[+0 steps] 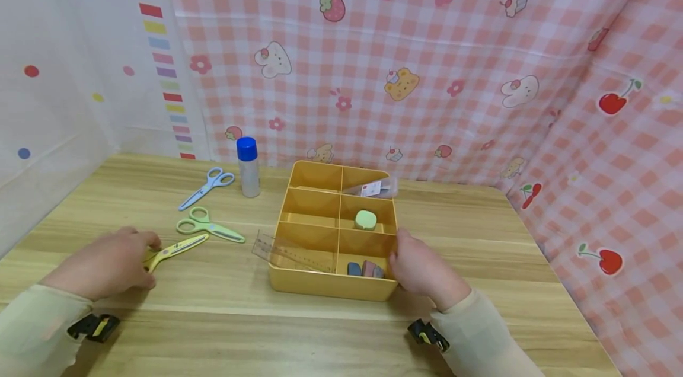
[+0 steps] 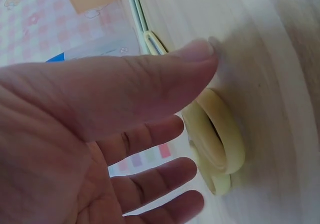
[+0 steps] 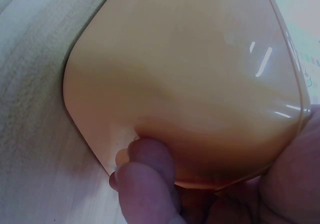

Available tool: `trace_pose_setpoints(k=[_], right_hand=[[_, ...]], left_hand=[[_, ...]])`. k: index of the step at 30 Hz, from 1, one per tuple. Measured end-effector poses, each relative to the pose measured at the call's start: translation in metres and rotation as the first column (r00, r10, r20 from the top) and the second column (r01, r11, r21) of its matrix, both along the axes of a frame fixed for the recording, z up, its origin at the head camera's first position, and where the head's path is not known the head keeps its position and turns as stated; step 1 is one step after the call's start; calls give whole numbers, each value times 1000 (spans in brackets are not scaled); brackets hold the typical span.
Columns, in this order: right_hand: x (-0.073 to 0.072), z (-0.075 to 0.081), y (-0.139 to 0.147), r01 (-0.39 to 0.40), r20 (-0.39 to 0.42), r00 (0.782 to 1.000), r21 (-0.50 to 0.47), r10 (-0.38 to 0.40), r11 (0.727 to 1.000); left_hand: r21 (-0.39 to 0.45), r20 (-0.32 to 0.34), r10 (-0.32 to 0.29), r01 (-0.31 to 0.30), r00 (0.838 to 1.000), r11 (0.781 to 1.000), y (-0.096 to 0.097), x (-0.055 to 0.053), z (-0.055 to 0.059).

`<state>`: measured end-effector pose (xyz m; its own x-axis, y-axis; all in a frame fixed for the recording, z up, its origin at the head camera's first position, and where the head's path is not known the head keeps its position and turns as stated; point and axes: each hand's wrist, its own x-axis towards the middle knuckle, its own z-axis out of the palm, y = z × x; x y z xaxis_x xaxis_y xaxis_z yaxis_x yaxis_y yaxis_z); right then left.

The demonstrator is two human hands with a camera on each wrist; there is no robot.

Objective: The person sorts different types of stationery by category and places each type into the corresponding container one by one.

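In the head view my left hand (image 1: 114, 261) is at the handles of the yellow scissors (image 1: 178, 248). The left wrist view shows its thumb and fingers spread apart beside the scissor loops (image 2: 227, 139), not closed round them. Green scissors (image 1: 205, 226) and blue scissors (image 1: 207, 187) lie just beyond. My right hand (image 1: 424, 264) holds the near right side of a yellow compartment box (image 1: 331, 287); in the right wrist view its fingers bend against the outer wall (image 3: 165, 73). A clear ruler (image 1: 293, 254) leans out of the box's front left compartment.
Small erasers (image 1: 368, 269) lie in the front right compartment, a green rounded item (image 1: 365, 220) in the middle right one. A clear packet (image 1: 373, 188) sticks out at the back right. A blue-capped glue bottle (image 1: 248, 168) stands left of the box. Patterned cloth (image 1: 373, 69) hangs behind.
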<state>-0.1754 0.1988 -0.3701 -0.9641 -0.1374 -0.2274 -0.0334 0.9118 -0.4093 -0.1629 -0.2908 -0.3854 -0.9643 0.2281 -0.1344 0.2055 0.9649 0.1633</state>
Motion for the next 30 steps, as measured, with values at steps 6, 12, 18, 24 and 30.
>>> trace_pose_setpoints(k=[6,12,18,24,30], right_hand=[[-1,-2,1,-2,-8,1000,-2,2,1000],[0,-1,1,-1,-2,1000,-9,1,1000],[0,0,0,8,11,1000,-6,-8,1000],[0,1,0,-4,-1,1000,5,4,1000],[0,1,0,-10,-10,1000,13,10,1000]], left_hand=[[18,42,13,-14,999,1000,-1,1,0],[10,52,11,-12,999,1000,-3,-2,-1],[2,63,13,-13,998,1000,-7,-5,-4],[-18,45,13,-12,999,1000,-7,-5,-4],[-24,34,26,-25,999,999,-5,-3,-2]])
